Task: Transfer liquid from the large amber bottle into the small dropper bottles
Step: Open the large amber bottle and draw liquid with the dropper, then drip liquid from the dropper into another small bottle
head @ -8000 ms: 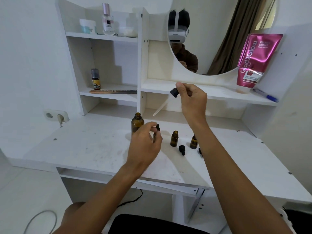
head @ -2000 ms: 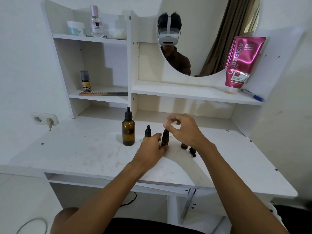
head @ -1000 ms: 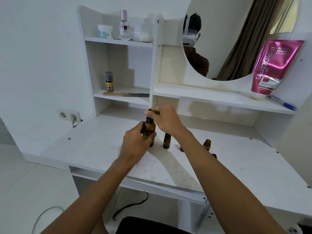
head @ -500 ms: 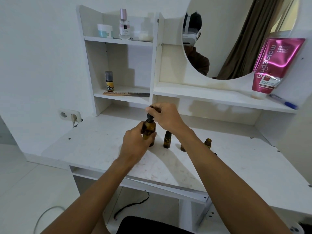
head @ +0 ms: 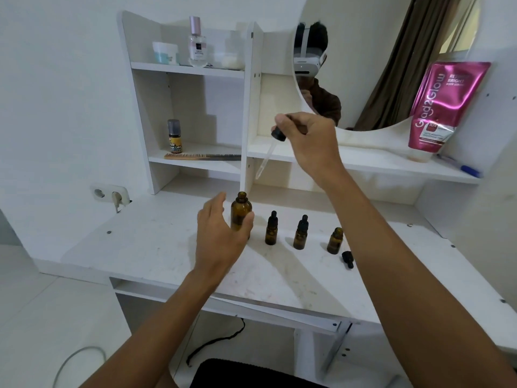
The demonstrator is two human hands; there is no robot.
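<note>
The large amber bottle [head: 240,212] stands uncapped on the white desk [head: 156,247]. My left hand [head: 221,233] is cupped loosely around it, thumb against its front, fingers extended and slightly apart from the glass. My right hand [head: 310,141] pinches the bottle's black-capped dropper [head: 272,147], raised well above the desk with its glass pipette slanting down to the left. Right of the large bottle stand two capped small dropper bottles [head: 271,229] [head: 301,233] and one uncapped small bottle [head: 335,240]. A loose small dropper cap [head: 347,259] lies beside it.
A shelf unit rises behind the bottles, holding a comb [head: 201,156], a small yellow-labelled bottle [head: 174,137], jars and a perfume bottle [head: 197,43]. A pink tube [head: 439,107] and a pen [head: 464,168] sit on the right shelf under a round mirror. A wall socket [head: 110,193] is on the left.
My right hand has pulled the dropper out of the large bottle and lifted it up and to the right. My left hand has loosened its grip on the bottle.
</note>
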